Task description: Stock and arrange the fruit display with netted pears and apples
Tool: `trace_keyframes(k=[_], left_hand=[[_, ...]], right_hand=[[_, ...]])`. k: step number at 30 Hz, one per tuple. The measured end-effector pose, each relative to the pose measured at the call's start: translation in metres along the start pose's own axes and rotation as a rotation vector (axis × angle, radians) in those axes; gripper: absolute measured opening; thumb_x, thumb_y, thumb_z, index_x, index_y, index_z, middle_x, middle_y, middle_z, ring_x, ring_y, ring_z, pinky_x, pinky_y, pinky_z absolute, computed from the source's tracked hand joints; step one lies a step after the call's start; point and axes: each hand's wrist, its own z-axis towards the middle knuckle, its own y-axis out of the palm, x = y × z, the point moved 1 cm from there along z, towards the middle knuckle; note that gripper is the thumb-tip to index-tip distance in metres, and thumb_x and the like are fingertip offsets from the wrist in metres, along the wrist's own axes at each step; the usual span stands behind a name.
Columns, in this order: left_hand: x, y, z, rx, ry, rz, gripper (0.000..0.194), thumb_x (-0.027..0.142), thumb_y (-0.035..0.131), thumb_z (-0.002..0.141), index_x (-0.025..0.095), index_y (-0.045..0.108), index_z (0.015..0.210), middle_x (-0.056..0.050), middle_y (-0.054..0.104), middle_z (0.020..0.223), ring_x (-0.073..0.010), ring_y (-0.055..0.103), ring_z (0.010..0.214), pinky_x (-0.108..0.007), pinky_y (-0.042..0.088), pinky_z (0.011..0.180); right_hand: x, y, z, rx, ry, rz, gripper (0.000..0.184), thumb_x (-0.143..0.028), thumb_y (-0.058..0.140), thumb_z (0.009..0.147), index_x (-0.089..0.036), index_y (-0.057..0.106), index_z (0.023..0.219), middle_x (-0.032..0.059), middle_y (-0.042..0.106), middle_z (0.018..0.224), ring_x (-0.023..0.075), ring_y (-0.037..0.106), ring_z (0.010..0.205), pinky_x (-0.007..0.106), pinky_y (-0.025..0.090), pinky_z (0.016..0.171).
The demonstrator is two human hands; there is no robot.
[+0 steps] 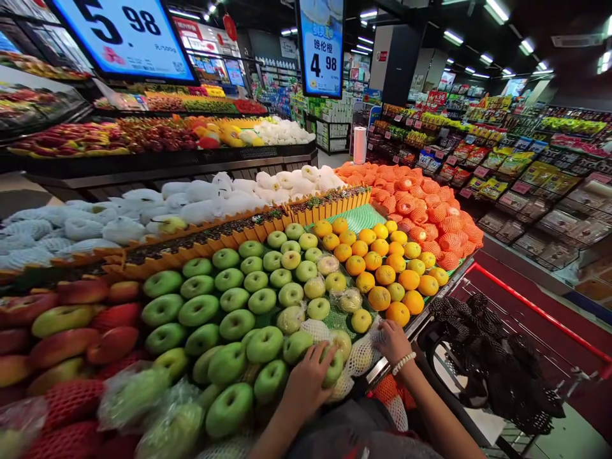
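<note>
My left hand (310, 377) is curled over a green apple (334, 368) at the near edge of the display, its fingers wrapped over the fruit. Just to the right, my right hand (394, 346), with a beaded bracelet at the wrist, has its fingers bent at a white foam net sleeve (362, 355). Its fingertips are partly hidden, but they appear to grip the sleeve. Rows of green apples (238, 324) spread out beyond and left of my hands. Several pale yellow-green fruits, some in clear plastic wrap (347, 299), sit between the apples and the oranges (379, 298).
Red apples (62, 344) lie at left, with red netted fruit in front. White-netted fruit (201, 191) fills the back beyond an orange picket divider (248, 229). Orange-netted fruit (430, 210) is at right. A red-handled cart (540, 309) holding black netting (502, 363) stands beside the display.
</note>
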Motion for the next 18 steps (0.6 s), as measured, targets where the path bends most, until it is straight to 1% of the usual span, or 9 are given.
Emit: trace_keyframes(k=[3,5,6,9,10,12,13,15,18], left_hand=[[-0.003,-0.007,0.019,0.191,0.013,-0.099,0.072,0.024,0.075,0.08,0.024,0.05,0.147,-0.013,0.061,0.144,-0.0333,0.059,0.134,-0.045,0.057,0.107],[-0.002,-0.011,0.04,0.288,0.0,-0.131,0.075,0.025,0.073,0.082,0.024,0.043,0.151,-0.014,0.059,0.144,-0.0342,0.057,0.137,-0.049,0.053,0.111],[-0.001,-0.011,0.051,0.31,-0.011,-0.132,0.076,0.024,0.072,0.083,0.023,0.04,0.152,-0.015,0.057,0.145,-0.035,0.055,0.138,-0.052,0.052,0.113],[0.003,-0.002,0.087,0.295,-0.044,-0.086,0.077,0.02,0.071,0.084,0.02,0.037,0.152,-0.018,0.052,0.146,-0.0378,0.051,0.14,-0.055,0.05,0.113],[0.004,0.004,0.097,0.276,-0.046,-0.058,0.076,0.019,0.072,0.084,0.019,0.037,0.152,-0.019,0.051,0.146,-0.0385,0.05,0.141,-0.057,0.049,0.113],[0.006,0.019,0.112,0.229,-0.054,0.017,0.075,0.018,0.072,0.084,0.019,0.038,0.15,-0.02,0.052,0.145,-0.0394,0.049,0.142,-0.059,0.047,0.114],[0.006,0.027,0.117,0.204,-0.069,0.06,0.074,0.017,0.072,0.084,0.019,0.039,0.15,-0.02,0.052,0.145,-0.0397,0.049,0.142,-0.06,0.046,0.114],[0.004,0.04,0.124,0.163,-0.117,0.13,0.072,0.016,0.073,0.084,0.017,0.043,0.149,-0.022,0.052,0.147,-0.0407,0.05,0.141,-0.06,0.047,0.113],[-0.002,0.049,0.128,0.138,-0.186,0.175,0.071,0.018,0.076,0.083,0.007,0.047,0.147,-0.029,0.052,0.147,-0.044,0.051,0.138,-0.061,0.046,0.113]], right_hand=[[0.012,0.0,-0.008,0.013,-0.155,0.061,0.008,-0.02,0.07,0.089,-0.02,0.068,0.097,0.0104,0.075,0.101,0.03,0.069,0.101,0.041,0.054,0.092],[0.014,-0.002,-0.014,0.011,-0.188,0.101,0.008,-0.02,0.06,0.096,-0.02,0.067,0.1,0.0098,0.076,0.101,0.0276,0.07,0.098,0.039,0.053,0.09],[0.014,-0.003,-0.015,-0.006,-0.148,0.106,0.012,-0.019,0.055,0.099,-0.02,0.066,0.102,0.0099,0.076,0.103,0.0263,0.071,0.099,0.037,0.052,0.09],[0.014,-0.008,-0.016,-0.108,0.091,0.042,0.02,-0.014,0.046,0.101,-0.019,0.064,0.107,0.0087,0.078,0.098,0.0236,0.074,0.094,0.032,0.05,0.084],[0.013,-0.01,-0.014,-0.148,0.155,0.015,0.018,-0.014,0.048,0.1,-0.02,0.064,0.107,0.0071,0.078,0.093,0.0231,0.074,0.091,0.031,0.049,0.081],[0.011,-0.014,-0.008,-0.205,0.218,-0.025,0.015,-0.015,0.061,0.095,-0.021,0.063,0.108,0.0044,0.078,0.087,0.0232,0.075,0.087,0.029,0.047,0.077],[0.01,-0.016,-0.004,-0.223,0.229,-0.042,0.021,-0.017,0.068,0.09,-0.021,0.063,0.11,0.0046,0.078,0.09,0.024,0.075,0.089,0.029,0.047,0.077],[0.007,-0.018,0.002,-0.255,0.251,-0.082,0.04,-0.02,0.08,0.08,-0.021,0.062,0.116,0.0086,0.078,0.105,0.027,0.074,0.1,0.03,0.048,0.079],[0.002,-0.018,0.008,-0.308,0.266,-0.133,0.053,-0.024,0.083,0.078,-0.019,0.061,0.125,0.0153,0.073,0.122,0.0319,0.072,0.112,0.034,0.051,0.084]])
